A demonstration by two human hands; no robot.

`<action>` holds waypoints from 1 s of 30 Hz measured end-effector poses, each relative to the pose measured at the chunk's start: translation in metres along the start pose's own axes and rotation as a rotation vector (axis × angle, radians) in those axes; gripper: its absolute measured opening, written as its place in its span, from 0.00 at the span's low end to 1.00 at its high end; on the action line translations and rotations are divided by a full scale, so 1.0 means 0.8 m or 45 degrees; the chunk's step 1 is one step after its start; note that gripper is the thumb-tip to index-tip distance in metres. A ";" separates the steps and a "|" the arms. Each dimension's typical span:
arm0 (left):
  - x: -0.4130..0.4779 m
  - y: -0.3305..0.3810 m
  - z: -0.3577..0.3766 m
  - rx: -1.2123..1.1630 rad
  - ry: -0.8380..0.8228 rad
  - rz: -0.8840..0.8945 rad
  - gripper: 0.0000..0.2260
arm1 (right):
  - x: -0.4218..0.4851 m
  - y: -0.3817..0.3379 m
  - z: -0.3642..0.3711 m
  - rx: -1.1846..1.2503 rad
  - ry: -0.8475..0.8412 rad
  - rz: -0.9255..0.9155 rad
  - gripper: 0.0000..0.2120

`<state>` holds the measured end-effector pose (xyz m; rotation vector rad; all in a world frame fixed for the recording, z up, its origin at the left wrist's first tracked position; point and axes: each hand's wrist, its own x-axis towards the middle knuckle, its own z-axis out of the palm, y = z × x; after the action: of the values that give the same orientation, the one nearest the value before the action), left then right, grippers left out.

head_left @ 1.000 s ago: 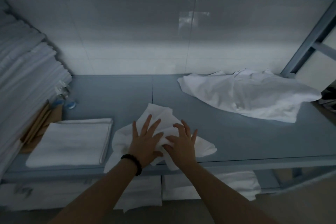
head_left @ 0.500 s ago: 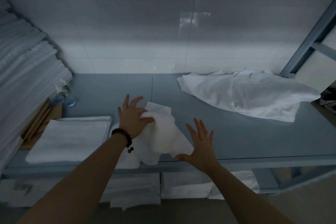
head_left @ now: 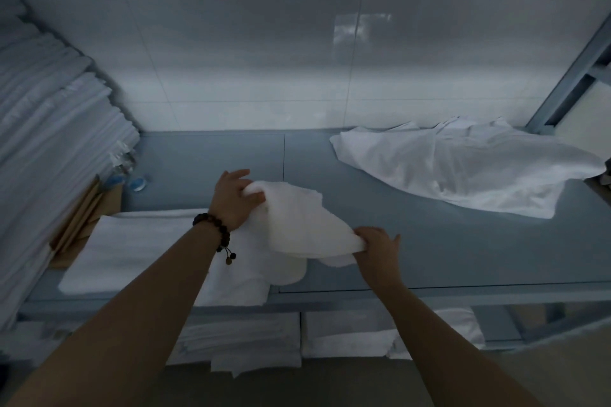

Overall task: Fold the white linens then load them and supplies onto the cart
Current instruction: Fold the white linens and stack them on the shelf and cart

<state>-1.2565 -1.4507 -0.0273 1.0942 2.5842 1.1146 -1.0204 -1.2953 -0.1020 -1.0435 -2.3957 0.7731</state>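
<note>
— Where is the small white towel [head_left: 299, 225]?
— Lifted just above the blue shelf [head_left: 429, 251], stretched between both hands.
— And each grip?
— The left hand [head_left: 233, 198] pinches its far corner; the right hand [head_left: 377, 249] is clamped on the near corner. A folded towel [head_left: 132, 248] lies beside, a crumpled sheet [head_left: 463, 168] farther right.

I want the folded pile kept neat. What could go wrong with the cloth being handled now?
The small cloth is pinched only at two corners by the left hand and right hand, so its sagging middle could drag over the folded towel and rumple it. Its lower part hangs near the shelf front edge and might slip off.
</note>
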 end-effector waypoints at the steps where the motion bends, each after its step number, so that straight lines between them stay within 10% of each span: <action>1: 0.001 -0.005 0.001 0.080 -0.002 -0.009 0.09 | 0.003 -0.004 -0.007 0.018 0.006 -0.008 0.12; 13: -0.103 0.084 0.054 0.273 0.102 0.487 0.27 | 0.021 -0.105 -0.046 0.165 0.027 -0.331 0.04; 18: -0.092 0.086 0.041 0.154 0.297 0.462 0.05 | 0.012 -0.110 -0.067 0.379 -0.066 -0.477 0.09; 30: -0.094 0.081 0.008 0.011 0.305 0.359 0.05 | -0.002 -0.106 -0.088 0.741 -0.084 -0.379 0.05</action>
<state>-1.1618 -1.4663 -0.0005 1.4444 2.6702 1.3728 -1.0246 -1.3214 0.0048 -0.4234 -2.0978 1.2922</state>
